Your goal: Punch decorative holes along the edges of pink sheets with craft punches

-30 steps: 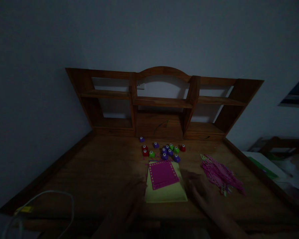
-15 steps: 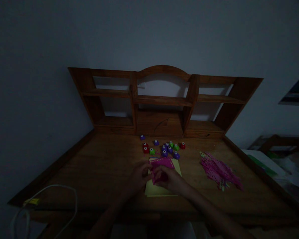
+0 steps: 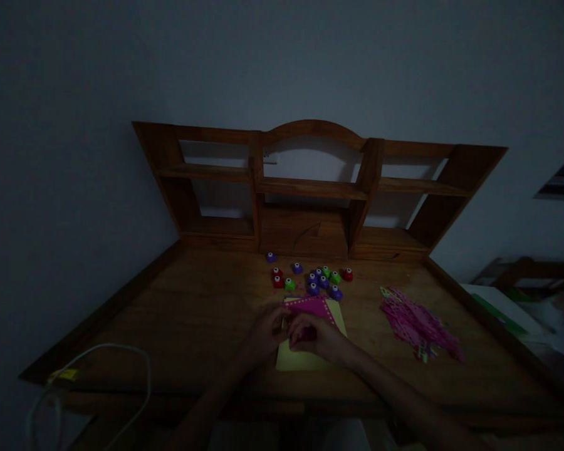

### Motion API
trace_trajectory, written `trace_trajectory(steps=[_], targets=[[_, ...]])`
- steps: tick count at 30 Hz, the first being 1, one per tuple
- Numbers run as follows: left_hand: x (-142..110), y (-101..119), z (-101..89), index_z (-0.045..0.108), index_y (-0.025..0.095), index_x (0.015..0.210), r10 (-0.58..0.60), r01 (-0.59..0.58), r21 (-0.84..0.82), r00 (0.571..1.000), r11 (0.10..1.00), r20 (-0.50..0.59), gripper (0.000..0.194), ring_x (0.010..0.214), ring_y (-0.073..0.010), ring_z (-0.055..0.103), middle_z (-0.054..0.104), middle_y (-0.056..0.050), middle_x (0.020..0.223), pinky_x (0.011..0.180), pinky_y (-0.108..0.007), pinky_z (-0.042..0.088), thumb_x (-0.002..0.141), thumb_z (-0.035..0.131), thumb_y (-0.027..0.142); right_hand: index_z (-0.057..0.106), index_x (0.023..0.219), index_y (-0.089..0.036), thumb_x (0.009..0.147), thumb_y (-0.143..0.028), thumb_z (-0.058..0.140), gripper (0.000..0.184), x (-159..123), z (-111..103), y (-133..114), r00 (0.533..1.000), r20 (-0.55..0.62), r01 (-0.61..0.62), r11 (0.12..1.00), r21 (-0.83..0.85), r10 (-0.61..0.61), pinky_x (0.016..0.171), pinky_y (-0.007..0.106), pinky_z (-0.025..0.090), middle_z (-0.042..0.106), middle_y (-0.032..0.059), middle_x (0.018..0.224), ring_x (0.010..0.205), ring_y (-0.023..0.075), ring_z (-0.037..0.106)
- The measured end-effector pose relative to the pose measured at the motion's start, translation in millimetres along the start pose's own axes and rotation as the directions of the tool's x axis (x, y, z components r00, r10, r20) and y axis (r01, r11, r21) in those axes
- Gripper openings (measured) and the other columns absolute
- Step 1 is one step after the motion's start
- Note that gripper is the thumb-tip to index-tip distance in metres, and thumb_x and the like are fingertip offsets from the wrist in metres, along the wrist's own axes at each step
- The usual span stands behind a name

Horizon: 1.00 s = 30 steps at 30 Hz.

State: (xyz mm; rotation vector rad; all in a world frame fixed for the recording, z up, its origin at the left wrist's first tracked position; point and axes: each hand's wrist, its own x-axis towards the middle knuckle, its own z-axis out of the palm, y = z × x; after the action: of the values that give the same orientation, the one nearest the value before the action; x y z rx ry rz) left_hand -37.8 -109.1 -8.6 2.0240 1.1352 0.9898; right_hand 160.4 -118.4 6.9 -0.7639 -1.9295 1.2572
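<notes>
A magenta sheet of paper [image 3: 313, 305], with a row of small punched holes along its edges, is held over yellow paper [image 3: 305, 361] on the desk. At its left edge, my left hand [image 3: 266, 332] is closed with thumb and fingers pinching the sheet. My right hand [image 3: 322, 339] is curled over the sheet's near part, its fingertips close to those of the left. Dim light hides the exact contact of the fingers. Just beyond the paper stand several small craft punches, among them a purple punch [image 3: 313, 289], a green punch [image 3: 289, 284] and a red punch [image 3: 278, 282].
A heap of magenta punched paper strips [image 3: 420, 322] lies on the wooden desk [image 3: 192, 313] to the right. The wooden shelf unit [image 3: 305, 228] rises along the back. A white cable [image 3: 108, 346] loops over the front left edge, near a small yellow item [image 3: 66, 374].
My right hand's fingertips have shifted slightly towards my left hand on the magenta paper. The whole view has moved a little; the punches and strips stay put.
</notes>
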Motion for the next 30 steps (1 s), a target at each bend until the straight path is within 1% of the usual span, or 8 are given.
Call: trace_trajectory(steps=[4, 8, 13, 19, 22, 26, 30], targets=[[1.0, 7.5, -3.0, 0.065, 0.018, 0.097, 0.004, -0.004, 0.055, 1.0, 0.998, 0.0, 0.022, 0.087, -0.0201, 0.056, 0.064, -0.004, 0.091, 0.082, -0.032, 0.044, 0.075, 0.067, 0.018, 0.066, 0.085, -0.017, 0.073, -0.039, 0.079, 0.028, 0.2, -1.7, -1.2, 1.0, 0.0, 0.0, 1.0, -0.031, 0.0, 0.07, 0.027, 0.051, 0.068, 0.0037, 0.086, 0.077, 0.016, 0.064], [1.5, 5.4, -1.8, 0.066, 0.019, 0.097, 0.01, -0.01, 0.072, 1.0, 0.997, 0.001, 0.023, 0.09, -0.0211, 0.056, 0.063, -0.005, 0.093, 0.085, -0.033, 0.043, 0.074, 0.066, 0.017, 0.067, 0.077, -0.017, 0.071, -0.04, 0.08, 0.027, 1.1, -2.9, 0.5, 1.0, 0.011, -0.008, 1.0, -0.018, 0.008, 0.072, 0.029, 0.052, 0.069, 0.0044, 0.086, 0.079, 0.0175, 0.066], [2.3, 6.0, -2.1, 0.066, 0.02, 0.095, -0.011, 0.011, 0.014, 1.0, 1.0, -0.011, 0.023, 0.092, -0.0223, 0.056, 0.063, -0.005, 0.092, 0.086, -0.034, 0.044, 0.072, 0.067, 0.019, 0.067, 0.079, -0.017, 0.066, -0.042, 0.082, 0.032, 2.4, -3.5, 6.1, 0.997, 0.031, -0.074, 0.995, 0.069, 0.072, 0.069, 0.03, 0.055, 0.069, 0.0035, 0.078, 0.073, 0.0184, 0.068], [6.3, 13.3, -5.4, 0.065, 0.018, 0.09, -0.086, 0.089, -0.046, 0.994, 0.995, 0.064, 0.02, 0.084, -0.0194, 0.056, 0.061, -0.003, 0.086, 0.078, -0.03, 0.045, 0.071, 0.068, 0.019, 0.066, 0.077, -0.017, 0.063, -0.043, 0.083, 0.034, 4.4, -5.3, 10.6, 0.993, 0.074, -0.108, 0.98, 0.166, 0.097, 0.068, 0.031, 0.056, 0.069, 0.003, 0.078, 0.073, 0.0194, 0.069], [7.4, 14.1, -4.9, 0.064, 0.018, 0.089, -0.104, 0.108, -0.057, 0.992, 0.993, 0.074, 0.021, 0.082, -0.0185, 0.055, 0.061, -0.002, 0.086, 0.076, -0.029, 0.044, 0.069, 0.07, 0.018, 0.067, 0.076, -0.017, 0.064, -0.043, 0.083, 0.033, 5.0, -7.4, 11.7, 0.991, 0.086, -0.109, 0.984, 0.14, 0.097, 0.068, 0.031, 0.056, 0.07, 0.0032, 0.079, 0.074, 0.0192, 0.07], [7.4, 15.0, -4.0, 0.063, 0.018, 0.089, -0.118, 0.122, -0.049, 0.991, 0.991, 0.064, 0.02, 0.079, -0.0178, 0.055, 0.061, -0.002, 0.086, 0.073, -0.028, 0.044, 0.069, 0.069, 0.017, 0.066, 0.076, -0.017, 0.065, -0.042, 0.083, 0.032, 5.2, -9.5, 7.4, 0.991, 0.101, -0.103, 0.988, 0.116, 0.091, 0.068, 0.03, 0.055, 0.07, 0.0027, 0.077, 0.073, 0.0183, 0.069], [7.4, 16.1, -4.6, 0.064, 0.018, 0.087, -0.102, 0.104, -0.026, 0.993, 0.994, 0.056, 0.018, 0.08, -0.0188, 0.055, 0.06, -0.002, 0.084, 0.074, -0.03, 0.044, 0.069, 0.068, 0.018, 0.066, 0.076, -0.017, 0.066, -0.043, 0.082, 0.032, 4.8, -10.5, 0.7, 0.989, 0.125, -0.092, 0.989, 0.116, 0.077, 0.068, 0.029, 0.053, 0.07, 0.0026, 0.077, 0.074, 0.0175, 0.068]])
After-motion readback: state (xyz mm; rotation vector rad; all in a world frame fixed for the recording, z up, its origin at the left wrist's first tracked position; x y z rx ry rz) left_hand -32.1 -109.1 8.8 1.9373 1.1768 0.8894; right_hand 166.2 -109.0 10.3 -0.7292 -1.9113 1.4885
